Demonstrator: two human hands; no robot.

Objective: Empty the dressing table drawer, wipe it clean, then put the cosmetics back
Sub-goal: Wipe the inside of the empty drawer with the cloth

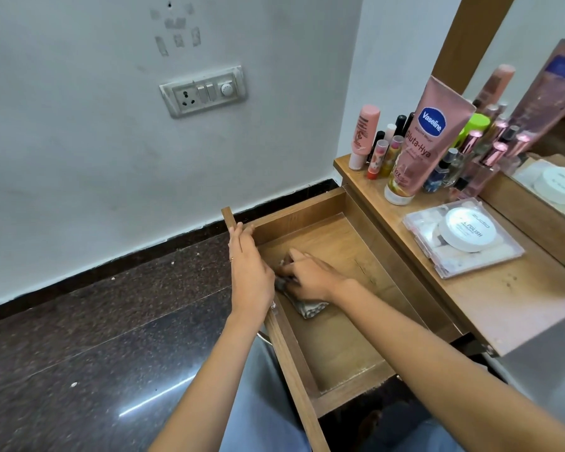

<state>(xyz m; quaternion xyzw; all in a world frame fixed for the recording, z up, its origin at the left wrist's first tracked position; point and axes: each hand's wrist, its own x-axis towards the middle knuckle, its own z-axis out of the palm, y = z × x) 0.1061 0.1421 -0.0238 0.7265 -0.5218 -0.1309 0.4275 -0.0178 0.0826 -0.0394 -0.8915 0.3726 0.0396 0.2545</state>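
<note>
The wooden drawer (310,210) stands pulled out, and its bare floor holds only a patterned grey cloth (310,308). My right hand (309,277) lies on the cloth and presses it against the drawer floor near the left side; its fingers are partly hidden, so the grip is unclear. My left hand (250,272) rests with straight fingers along the drawer's front panel, near its far corner. The cosmetics stand on the table top: a pink Vaseline tube (429,138), a pink bottle (364,133), several lip balms (380,156), small perfume bottles (483,161).
A clear case with a white round jar (463,231) on it lies on the dressing table top (490,298). A mirror (555,93) rises behind. A dark stone floor (95,337) spreads to the left, below a white wall with a switch plate (203,91).
</note>
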